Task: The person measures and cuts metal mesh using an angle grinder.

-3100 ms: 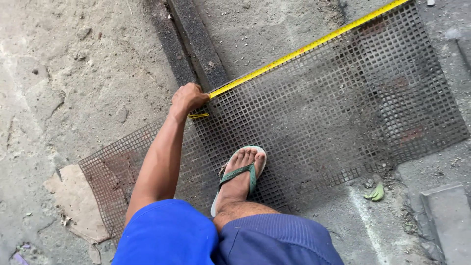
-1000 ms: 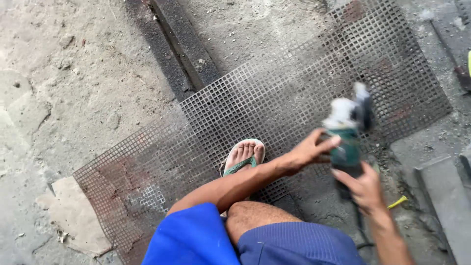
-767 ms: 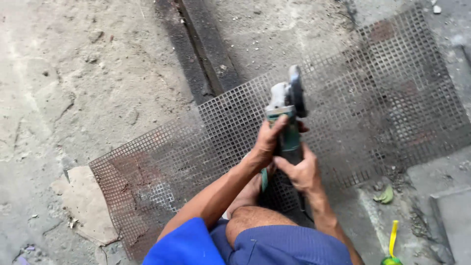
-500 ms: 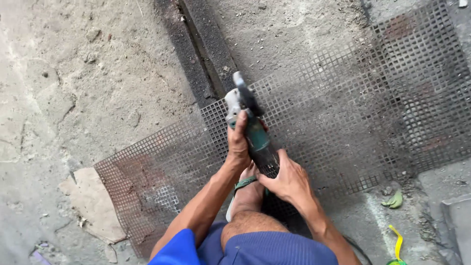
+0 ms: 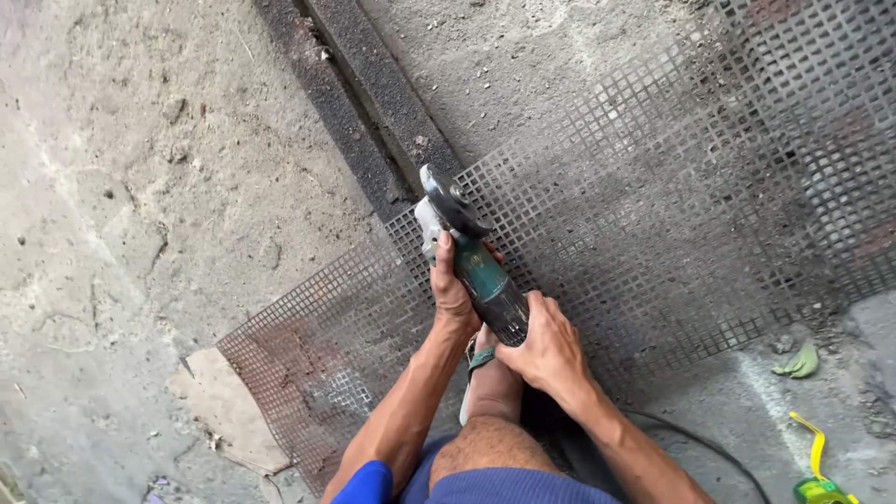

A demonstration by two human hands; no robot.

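A green and grey angle grinder (image 5: pixel 478 271) is held over a sheet of square metal mesh (image 5: pixel 672 196) lying on the concrete ground. My left hand (image 5: pixel 452 289) grips the grinder near its head, just behind the cutting disc (image 5: pixel 446 201). My right hand (image 5: pixel 543 347) wraps around the rear of the grinder body. The disc sits at the mesh's far edge, close to a dark steel beam (image 5: pixel 359 112). My foot in a green sandal (image 5: pixel 482 383) stands on the mesh below the hands.
A yellow tape measure (image 5: pixel 814 471) lies at the lower right beside a green leaf (image 5: pixel 799 361). The grinder's black cable (image 5: pixel 695 448) trails right. A cardboard scrap (image 5: pixel 229 411) lies under the mesh's left corner. Rough concrete spreads to the left.
The tape that lay along the mesh is gone from it. Both hands picked up the grinder and swung it from the right to the mesh's far edge by the beam.
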